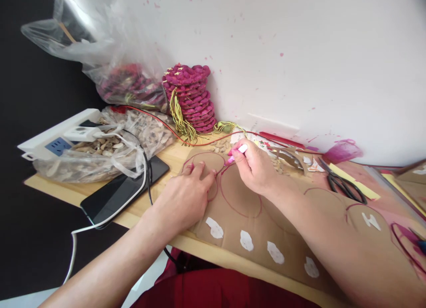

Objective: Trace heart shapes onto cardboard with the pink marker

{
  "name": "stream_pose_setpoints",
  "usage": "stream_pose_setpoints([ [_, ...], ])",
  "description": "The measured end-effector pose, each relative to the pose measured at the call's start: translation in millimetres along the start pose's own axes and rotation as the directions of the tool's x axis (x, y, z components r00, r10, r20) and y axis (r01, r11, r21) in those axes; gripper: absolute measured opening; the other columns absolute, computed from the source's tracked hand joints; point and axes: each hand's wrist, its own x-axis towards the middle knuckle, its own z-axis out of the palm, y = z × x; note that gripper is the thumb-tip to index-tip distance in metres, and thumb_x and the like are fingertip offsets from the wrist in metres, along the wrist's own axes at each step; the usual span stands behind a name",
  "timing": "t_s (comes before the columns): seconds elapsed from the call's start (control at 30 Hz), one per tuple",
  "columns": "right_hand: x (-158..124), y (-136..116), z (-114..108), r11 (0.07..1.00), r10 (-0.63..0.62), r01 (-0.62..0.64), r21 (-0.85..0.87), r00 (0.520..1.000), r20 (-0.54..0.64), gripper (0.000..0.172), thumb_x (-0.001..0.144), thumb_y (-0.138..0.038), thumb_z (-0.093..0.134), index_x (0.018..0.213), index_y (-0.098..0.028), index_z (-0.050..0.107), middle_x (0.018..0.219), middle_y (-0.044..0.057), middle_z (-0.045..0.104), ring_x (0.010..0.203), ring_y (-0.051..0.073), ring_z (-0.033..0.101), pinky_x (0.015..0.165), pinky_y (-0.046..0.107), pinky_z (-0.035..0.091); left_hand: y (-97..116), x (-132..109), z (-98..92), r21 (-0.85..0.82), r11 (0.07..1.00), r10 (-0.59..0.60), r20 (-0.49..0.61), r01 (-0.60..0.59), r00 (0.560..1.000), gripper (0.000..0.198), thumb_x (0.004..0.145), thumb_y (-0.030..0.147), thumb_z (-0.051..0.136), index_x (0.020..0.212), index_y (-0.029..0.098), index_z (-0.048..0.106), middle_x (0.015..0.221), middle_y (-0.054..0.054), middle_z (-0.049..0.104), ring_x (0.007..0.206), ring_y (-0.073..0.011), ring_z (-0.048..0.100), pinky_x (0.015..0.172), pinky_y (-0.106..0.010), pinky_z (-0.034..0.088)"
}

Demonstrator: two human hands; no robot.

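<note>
My right hand (254,168) grips a slim pink-and-white marker (230,159), its tip at a reddish curved outline (221,183) on a flat brown cardboard sheet (233,223). My left hand (189,195), spread and grasping nothing, rests on the cardboard, which lies on the pale wooden tabletop (173,153)

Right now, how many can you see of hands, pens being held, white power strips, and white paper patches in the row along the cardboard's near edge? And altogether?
Hands, the left hand and the right hand: 2
Held pen, in the right hand: 1
White power strip: 1
White paper patches in that row on the cardboard: 4
Total: 8
</note>
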Motion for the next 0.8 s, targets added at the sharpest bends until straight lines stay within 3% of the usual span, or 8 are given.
stream_pose_setpoints([
  [0.23,-1.0,-0.5,-4.7,0.996,0.052,-0.054,0.072,0.998,0.028,0.016,0.104,-0.033,0.042,0.092,-0.024,0.05,0.079,0.003,0.072,0.074,0.019,0.066,0.072,0.033,0.047,0.6,0.5,0.0,-0.001,1.0,0.001,-0.013,-0.001,1.0,0.045,0.093,0.018,0.046,0.136,0.018,0.06,0.139,-0.016,0.058,0.123,-0.0344,0.06,0.093,-0.043,0.058],
  [0.57,13.6,13.3,-5.2,0.993,0.121,-0.121,0.002,0.993,0.006,0.019,0.104,-0.037,0.041,0.095,-0.024,0.052,0.084,0.005,0.074,0.079,0.021,0.065,0.077,0.035,0.047,0.6,-0.1,-0.6,0.017,1.0,-0.001,-0.015,0.001,1.0,0.046,0.094,0.019,0.046,0.138,0.019,0.06,0.14,-0.016,0.059,0.126,-0.034,0.059,0.094,-0.042,0.058],
  [0.8,5.7,8.8,-3.7,0.999,0.039,-0.039,0.001,0.999,-0.016,0.019,0.104,-0.036,0.042,0.092,-0.024,0.051,0.086,0.006,0.071,0.083,0.022,0.065,0.078,0.036,0.047,-0.2,0.8,-0.8,0.034,0.999,0.005,-0.024,-0.005,1.0,0.046,0.094,0.019,0.046,0.138,0.019,0.06,0.141,-0.016,0.059,0.121,-0.0326,0.062,0.094,-0.042,0.058],
])
